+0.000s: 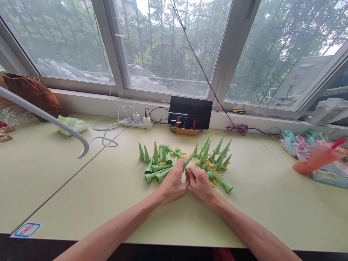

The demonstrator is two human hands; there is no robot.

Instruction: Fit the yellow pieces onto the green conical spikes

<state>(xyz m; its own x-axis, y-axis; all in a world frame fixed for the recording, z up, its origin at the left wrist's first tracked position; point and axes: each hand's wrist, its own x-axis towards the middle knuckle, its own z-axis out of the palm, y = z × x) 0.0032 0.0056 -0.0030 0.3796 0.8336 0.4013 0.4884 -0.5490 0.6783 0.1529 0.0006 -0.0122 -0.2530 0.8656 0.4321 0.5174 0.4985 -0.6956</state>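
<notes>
My left hand [174, 181] is closed around a green cone-shaped spike [187, 162] that points up and to the right. Pressed against it, my right hand [199, 182] pinches a small part at the spike's base; I cannot make out what it is. Both hands rest on the pale green table [81, 195] just in front of a pile of green spikes [160, 166], some standing upright [217, 152], some lying flat. Small yellow pieces [208, 160] are scattered among them.
A black tablet with a phone on a stand [189, 114] is at the windowsill. A power strip with cables [136, 122] lies left of it. A white curved tube [49, 119] and a brown bag [32, 94] are at left. Colourful packets and an orange cup [317, 159] are at right.
</notes>
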